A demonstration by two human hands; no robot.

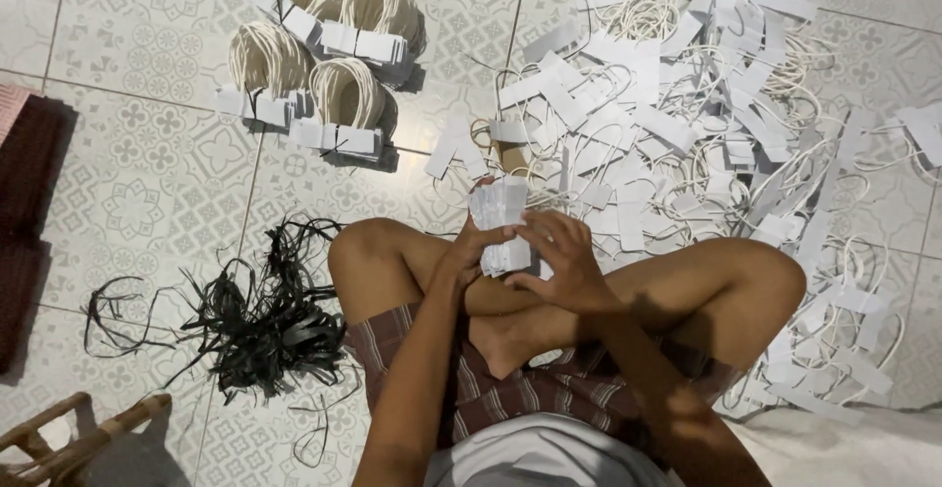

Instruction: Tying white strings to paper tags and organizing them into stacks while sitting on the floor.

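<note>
Stack of white tags (500, 224) gripped by left hand (469, 252) and right hand (554, 266); square edges, keep cords untangled.

Both forearms are bare from elbow to wrist; no sleeves, watch, bracelet or rings are visible. The hands (520, 261) are ungloved. The legs are bare below the thigh, and one bare foot is visible (no shoe or sock). Worn items: brown shorts with thin pale vertical stripes (549, 389), and a plain light grey fabric top (540, 458) at the waist.
</note>
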